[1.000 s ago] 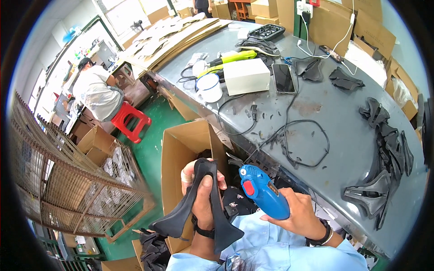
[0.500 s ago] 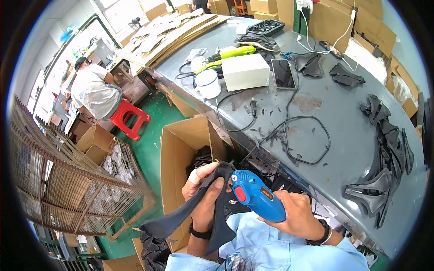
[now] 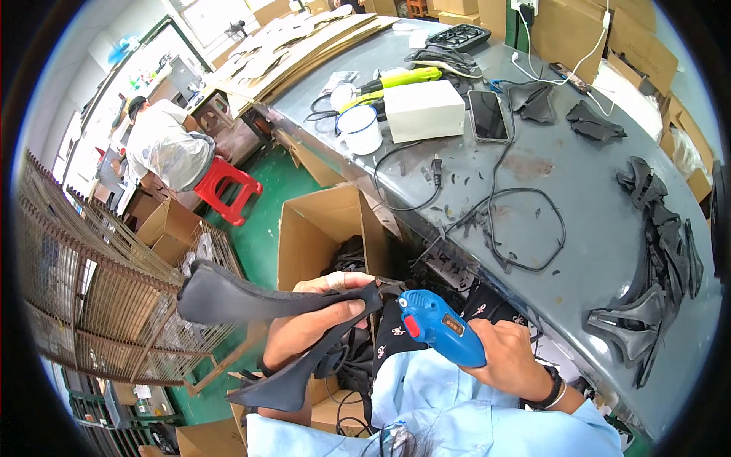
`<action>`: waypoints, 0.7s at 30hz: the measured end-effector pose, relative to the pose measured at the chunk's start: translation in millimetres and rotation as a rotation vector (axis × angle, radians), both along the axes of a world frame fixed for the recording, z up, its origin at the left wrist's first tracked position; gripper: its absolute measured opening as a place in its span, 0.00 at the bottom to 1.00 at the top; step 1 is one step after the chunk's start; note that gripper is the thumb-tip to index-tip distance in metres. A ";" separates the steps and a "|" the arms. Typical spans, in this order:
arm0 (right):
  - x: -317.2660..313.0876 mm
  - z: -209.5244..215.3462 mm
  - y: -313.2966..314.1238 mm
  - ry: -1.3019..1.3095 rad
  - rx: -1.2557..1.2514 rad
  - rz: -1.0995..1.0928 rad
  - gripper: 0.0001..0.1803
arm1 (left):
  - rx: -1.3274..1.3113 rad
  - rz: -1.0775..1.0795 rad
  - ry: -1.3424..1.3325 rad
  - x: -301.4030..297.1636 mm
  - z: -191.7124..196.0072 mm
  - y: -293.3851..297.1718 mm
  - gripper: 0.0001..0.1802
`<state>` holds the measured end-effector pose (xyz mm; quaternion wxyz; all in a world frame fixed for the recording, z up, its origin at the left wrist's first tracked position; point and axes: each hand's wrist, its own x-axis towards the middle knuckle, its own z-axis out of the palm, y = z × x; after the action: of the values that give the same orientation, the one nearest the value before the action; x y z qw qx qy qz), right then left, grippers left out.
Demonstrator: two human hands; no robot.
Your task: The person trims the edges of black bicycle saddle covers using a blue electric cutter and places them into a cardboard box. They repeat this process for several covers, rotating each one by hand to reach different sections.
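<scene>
My left hand (image 3: 304,331) pinches a dark grey, two-armed moulded foam piece (image 3: 244,302) between thumb and fingers. Its wide arms spread out to the left, one above the other, and the joined narrow end points right. A blue handheld electric cutter (image 3: 445,331) with a red button sits in my right hand (image 3: 506,354), fingers wrapped round its body. The cutter's nose is close to the narrow end of the piece; whether the two touch I cannot tell. Under my hands, a cardboard box (image 3: 316,217) holds more dark pieces.
On the grey table (image 3: 586,190) lie a loose black cable (image 3: 560,236), dark scraps, a white box (image 3: 425,113), a phone (image 3: 488,116), a white mug (image 3: 359,131) and a pile of dark pieces (image 3: 662,251). Wire cages (image 3: 114,297) stand left; a person (image 3: 164,145) sits beyond.
My left hand has moved left and turned the foam piece, so its arms now reach leftward instead of hanging down. The cutter has shifted only slightly in the picture.
</scene>
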<state>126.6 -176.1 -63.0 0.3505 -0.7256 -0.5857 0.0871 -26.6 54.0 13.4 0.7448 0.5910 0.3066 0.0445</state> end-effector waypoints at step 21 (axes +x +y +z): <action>-12.6 -2.4 2.8 0.061 0.054 0.074 0.25 | 0.313 -0.404 -0.111 22.6 -50.7 0.3 0.20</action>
<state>114.1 -173.3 -65.4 0.3841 -0.6908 -0.6033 0.1063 -4.0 54.3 -37.3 0.6539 0.7448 0.1305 -0.0260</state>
